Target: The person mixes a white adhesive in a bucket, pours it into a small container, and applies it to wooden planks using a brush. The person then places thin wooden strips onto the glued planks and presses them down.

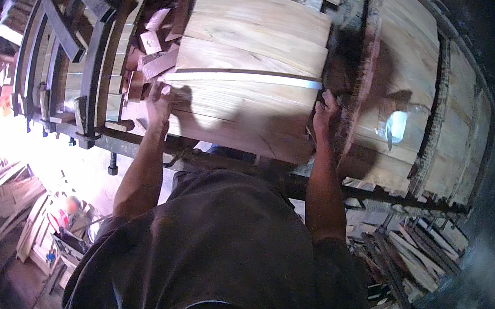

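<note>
Pale wooden boards point(254, 52) lie side by side, forming a flat panel in front of me. A narrow bright strip point(242, 79), which looks like a raised board edge, crosses the panel from left to right. Just below it is a wide wooden board point(242, 96). My left hand point(160, 104) is closed at this board's left end, its fingers curled near the strip's end. At the right end my right hand point(325, 116) is closed too, fingers bent against the board's side. The undersides of both hands' grips are hidden.
Wood offcuts point(153, 39) are heaped left of the panel. Dark clamp bars point(92, 71) stand over boards farther left. More boards point(396, 68) lie to the right, with a bright shiny object point(395, 126) on them. Scrap wood piles point(415, 258) lie below the bench rail point(246, 165).
</note>
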### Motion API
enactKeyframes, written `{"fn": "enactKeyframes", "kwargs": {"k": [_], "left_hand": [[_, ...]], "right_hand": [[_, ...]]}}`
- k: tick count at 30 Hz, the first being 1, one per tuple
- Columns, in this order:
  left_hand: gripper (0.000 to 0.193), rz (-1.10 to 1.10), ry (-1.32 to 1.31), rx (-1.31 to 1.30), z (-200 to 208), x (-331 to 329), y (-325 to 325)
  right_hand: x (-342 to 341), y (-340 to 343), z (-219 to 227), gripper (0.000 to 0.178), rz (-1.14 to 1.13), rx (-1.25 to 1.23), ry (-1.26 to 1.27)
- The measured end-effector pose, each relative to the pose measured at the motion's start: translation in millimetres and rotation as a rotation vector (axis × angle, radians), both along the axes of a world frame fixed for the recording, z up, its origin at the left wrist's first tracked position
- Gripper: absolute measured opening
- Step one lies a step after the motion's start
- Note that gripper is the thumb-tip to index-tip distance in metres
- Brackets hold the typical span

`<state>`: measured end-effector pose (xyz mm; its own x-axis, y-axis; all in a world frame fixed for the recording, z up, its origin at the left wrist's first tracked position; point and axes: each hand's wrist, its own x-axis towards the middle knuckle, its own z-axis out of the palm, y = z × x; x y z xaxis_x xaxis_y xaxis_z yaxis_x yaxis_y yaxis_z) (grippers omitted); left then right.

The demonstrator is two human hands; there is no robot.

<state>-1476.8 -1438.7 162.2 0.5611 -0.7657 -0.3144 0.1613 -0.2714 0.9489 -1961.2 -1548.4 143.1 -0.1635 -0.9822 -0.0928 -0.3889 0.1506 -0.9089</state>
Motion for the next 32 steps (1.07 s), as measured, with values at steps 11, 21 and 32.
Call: {"fn": "enactKeyframes", "kwargs": {"k": [11, 21, 32], "left_hand": [[0.071, 0.107, 0.083, -0.051, 23, -19, -55], [0.072, -0.045, -0.283, -0.215, 17, -3, -323], [0.095, -0.238, -0.707, 0.325, 14, -22, -434]], "right_hand": [[-1, -35, -25, 0.049, -0.023, 0.044, -0.047], [7, -265, 0, 0.037, -0.286, -0.178, 0.033], [33, -351, -33, 0.041, -0.231, 0.058, 0.458]]}}
